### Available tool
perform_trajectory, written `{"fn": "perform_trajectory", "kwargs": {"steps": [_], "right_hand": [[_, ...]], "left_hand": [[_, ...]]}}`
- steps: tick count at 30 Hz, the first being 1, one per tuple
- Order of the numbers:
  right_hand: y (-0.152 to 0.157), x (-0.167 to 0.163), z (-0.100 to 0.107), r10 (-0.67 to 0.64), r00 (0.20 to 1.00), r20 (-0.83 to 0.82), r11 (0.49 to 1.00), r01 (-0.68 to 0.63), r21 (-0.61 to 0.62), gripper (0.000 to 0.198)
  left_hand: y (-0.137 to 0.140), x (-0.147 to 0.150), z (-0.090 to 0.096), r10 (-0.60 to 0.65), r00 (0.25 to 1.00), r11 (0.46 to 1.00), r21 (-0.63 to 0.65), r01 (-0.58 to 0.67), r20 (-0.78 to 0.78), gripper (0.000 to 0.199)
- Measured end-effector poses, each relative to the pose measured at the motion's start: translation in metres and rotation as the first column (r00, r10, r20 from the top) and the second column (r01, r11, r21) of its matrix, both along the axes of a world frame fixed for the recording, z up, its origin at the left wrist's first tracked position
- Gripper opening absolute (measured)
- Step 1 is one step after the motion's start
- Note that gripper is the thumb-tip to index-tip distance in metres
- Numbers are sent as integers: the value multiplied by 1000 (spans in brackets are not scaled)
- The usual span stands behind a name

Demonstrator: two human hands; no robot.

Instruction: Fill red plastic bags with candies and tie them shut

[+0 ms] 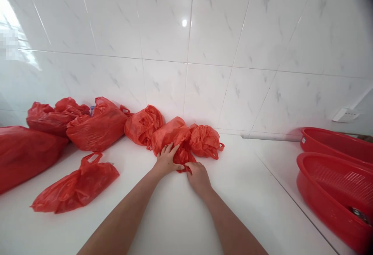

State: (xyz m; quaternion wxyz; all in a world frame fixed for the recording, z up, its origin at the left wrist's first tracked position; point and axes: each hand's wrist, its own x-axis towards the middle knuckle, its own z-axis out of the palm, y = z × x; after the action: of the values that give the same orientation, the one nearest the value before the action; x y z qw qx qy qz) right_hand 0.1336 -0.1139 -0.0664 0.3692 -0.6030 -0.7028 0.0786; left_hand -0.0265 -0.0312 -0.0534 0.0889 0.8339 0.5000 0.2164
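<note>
Both arms reach forward to a red plastic bag (171,130) by the wall. Spread fingers of my left hand (166,161) rest on this bag's front, the thumb pointing right. My right hand (199,177) has its fingers curled on the bag's lower crumpled edge, close to the left thumb. Just right of them lies a bundled red bag (205,141) with its handle loops sticking out. Another rounded red bag (143,126) sits on the left. What the bags hold is hidden.
Further left lie a filled red bag (97,129), a crumpled one (55,117), a big one (26,156) and a flatter one (78,187) nearer me. Two red plastic baskets (329,198) stand at the right. A white tiled wall (163,84) backs the white surface (171,216).
</note>
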Motion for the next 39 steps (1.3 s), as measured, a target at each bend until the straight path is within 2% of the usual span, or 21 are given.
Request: {"fn": "perform_trajectory", "kwargs": {"steps": [2,5,7,9,12,15,17,18,20,22,24,26,27,29,31,33,36,39], "right_hand": [[-8,11,0,-18,997,-70,1000,16,-20,31],[-25,33,2,-43,984,-175,996,29,-83,23],[-40,50,5,-23,944,-330,989,-26,-145,16],[-55,65,8,17,814,-581,974,-145,-174,11],[-71,81,12,41,475,-879,938,-321,-129,9],[-76,88,14,-5,223,-975,921,-380,-92,10],[-76,90,13,-32,132,-991,925,-373,-79,11],[-75,91,13,-38,104,-994,929,-364,-73,11],[-75,90,13,-37,75,-996,932,-358,-61,11],[-76,85,14,-34,75,-997,926,-373,-60,12],[-76,76,14,-33,90,-995,920,-387,-66,14],[-75,65,15,-23,94,-995,920,-388,-58,16],[-74,58,16,-18,86,-996,921,-386,-50,17],[-72,48,20,-10,59,-998,923,-383,-32,17],[-69,46,25,1,17,-1000,933,-359,-5,19],[-67,53,31,26,-38,-999,957,-288,36,25],[-66,75,34,22,-94,-995,988,-151,36,30],[-67,88,29,-97,-36,-995,993,-64,-95,25]], "left_hand": [[9,2,-8,43,999,999,-21,-43,-9,101],[20,-1,-14,144,989,990,-4,-144,-18,85],[26,-1,-15,196,980,980,21,-196,-14,76],[30,0,-13,216,976,976,43,-215,-6,71],[30,5,-6,225,974,969,95,-226,27,64],[20,7,0,177,978,936,288,-203,113,50],[7,6,3,76,977,901,405,-153,200,40],[-2,6,3,-7,971,901,424,-97,237,36],[-22,4,3,-211,929,919,385,84,302,30],[-47,4,4,-374,843,923,240,300,386,29],[-72,6,7,-399,763,894,33,446,508,32],[-96,10,11,-365,716,829,-142,540,595,31],[-106,12,13,-347,707,798,-202,568,616,37],[-123,17,15,-279,722,775,-296,559,633,49],[-132,20,15,-181,750,782,-369,502,636,28],[-136,19,16,-66,744,779,-431,455,665,6],[-133,14,21,86,667,797,-453,400,740,9],[-127,8,26,172,587,871,-400,285,791,15]]}}
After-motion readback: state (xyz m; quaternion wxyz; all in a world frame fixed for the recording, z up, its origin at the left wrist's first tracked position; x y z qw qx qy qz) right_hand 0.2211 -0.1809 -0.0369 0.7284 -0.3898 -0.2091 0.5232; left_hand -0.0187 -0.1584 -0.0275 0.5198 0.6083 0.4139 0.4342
